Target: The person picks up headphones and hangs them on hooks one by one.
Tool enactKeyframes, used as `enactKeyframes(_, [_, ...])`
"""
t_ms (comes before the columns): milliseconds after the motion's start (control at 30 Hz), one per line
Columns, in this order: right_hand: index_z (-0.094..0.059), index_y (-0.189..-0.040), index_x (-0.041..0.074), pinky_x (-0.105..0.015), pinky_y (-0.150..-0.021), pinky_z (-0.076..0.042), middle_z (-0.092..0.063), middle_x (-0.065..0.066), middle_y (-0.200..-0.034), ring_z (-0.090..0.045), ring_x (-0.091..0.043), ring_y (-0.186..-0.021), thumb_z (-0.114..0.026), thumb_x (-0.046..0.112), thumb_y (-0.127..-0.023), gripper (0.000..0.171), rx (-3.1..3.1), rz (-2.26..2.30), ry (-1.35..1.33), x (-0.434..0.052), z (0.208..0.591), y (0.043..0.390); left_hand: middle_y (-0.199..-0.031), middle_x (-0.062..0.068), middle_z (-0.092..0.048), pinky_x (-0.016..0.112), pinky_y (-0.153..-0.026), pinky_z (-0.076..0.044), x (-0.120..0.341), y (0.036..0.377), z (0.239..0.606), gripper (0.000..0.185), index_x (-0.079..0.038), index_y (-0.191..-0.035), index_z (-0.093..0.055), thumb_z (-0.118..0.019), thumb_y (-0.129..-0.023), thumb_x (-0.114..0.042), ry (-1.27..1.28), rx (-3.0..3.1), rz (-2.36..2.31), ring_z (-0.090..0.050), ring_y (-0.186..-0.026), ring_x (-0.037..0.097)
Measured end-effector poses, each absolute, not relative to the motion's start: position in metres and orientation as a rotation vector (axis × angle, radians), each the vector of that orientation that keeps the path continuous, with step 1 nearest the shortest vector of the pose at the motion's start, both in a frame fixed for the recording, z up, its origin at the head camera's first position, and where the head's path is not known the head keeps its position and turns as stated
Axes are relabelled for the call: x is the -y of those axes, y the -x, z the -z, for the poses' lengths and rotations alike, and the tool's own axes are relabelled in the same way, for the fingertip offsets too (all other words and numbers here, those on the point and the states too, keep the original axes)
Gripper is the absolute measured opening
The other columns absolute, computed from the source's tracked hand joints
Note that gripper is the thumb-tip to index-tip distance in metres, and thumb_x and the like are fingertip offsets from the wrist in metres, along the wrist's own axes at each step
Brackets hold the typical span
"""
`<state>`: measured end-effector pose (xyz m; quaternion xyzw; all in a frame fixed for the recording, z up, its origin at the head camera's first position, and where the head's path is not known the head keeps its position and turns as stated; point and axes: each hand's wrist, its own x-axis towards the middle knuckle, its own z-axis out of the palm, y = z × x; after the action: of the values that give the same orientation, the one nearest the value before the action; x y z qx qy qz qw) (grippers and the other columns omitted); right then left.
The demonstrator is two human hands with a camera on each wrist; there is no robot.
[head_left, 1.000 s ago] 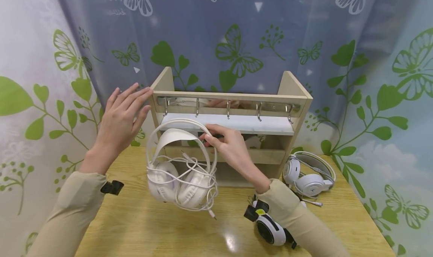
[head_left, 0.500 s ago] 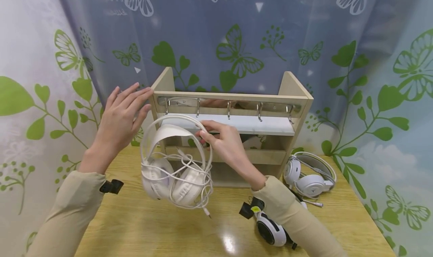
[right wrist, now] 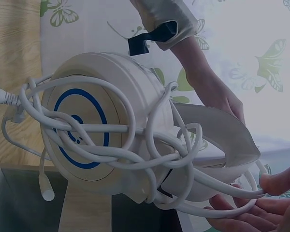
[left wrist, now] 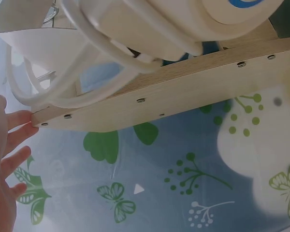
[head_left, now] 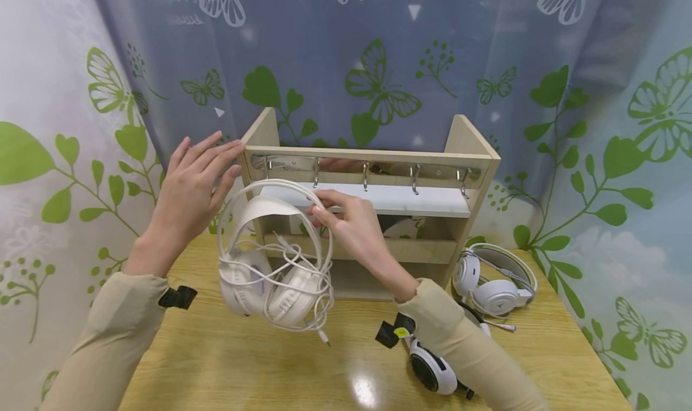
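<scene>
Fingers of the right hand [head_left: 351,228] curl around the thin wire band at the top of a pair of white headphones [head_left: 273,258], pinching it between thumb and fingertips. From the right wrist view the fingertips [right wrist: 275,183] press on that same band, beside the wide inner strap. Held this way, the headphones hang in the air in front of a small wooden rack [head_left: 373,200], above the table [head_left: 216,357] and near the rack's left end. A white cable [head_left: 303,279] is wound loosely around both ear cups, its plug dangling below.

Further left, the left hand [head_left: 189,197] is raised with its fingers straight and spread a little, holding nothing; its fingertips [left wrist: 14,121] touch the top left corner of the rack. A row of metal hooks [head_left: 364,173] runs along a rail under the rack's top edge.

On the table, to the right of the rack, lies a second pair of white headphones [head_left: 494,279]. Both arms wear beige sleeves, and a white and black wrist camera [head_left: 429,369] sits under the right forearm
</scene>
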<state>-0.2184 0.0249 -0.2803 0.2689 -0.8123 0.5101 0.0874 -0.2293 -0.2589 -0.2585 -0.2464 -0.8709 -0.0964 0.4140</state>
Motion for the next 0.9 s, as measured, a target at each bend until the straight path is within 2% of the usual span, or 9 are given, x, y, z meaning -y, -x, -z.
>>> enactKeyframes(700, [-0.067,-0.133,0.008,-0.026,-0.06,-0.057,-0.076,-0.009,-0.106,-0.077,-0.027,-0.082,-0.064,0.016,-0.1,0.034,2.435,-1.465,-0.773,-0.0165,0.2852,0.2234,-0.143,0.012,-0.059,0.05,-0.126,-0.013,0.2584,0.2292,0.2597,0.04,-0.011,-0.143,-0.057,-0.054,-0.106,-0.023,0.62,2.175,0.257,-0.041,-0.144,0.031])
enactKeyframes(900, [-0.067,-0.133,0.008,-0.028,-0.066,-0.057,-0.076,-0.007,-0.107,-0.077,-0.024,-0.083,-0.065,0.018,-0.1,0.035,2.462,-1.389,-0.758,-0.0145,0.2886,0.2279,-0.143,0.012,-0.06,0.05,-0.126,-0.013,0.2583,0.2296,0.2604,0.04,-0.011,-0.144,-0.057,-0.054,-0.106,-0.024,0.621,2.172,0.266,-0.041,-0.145,0.031])
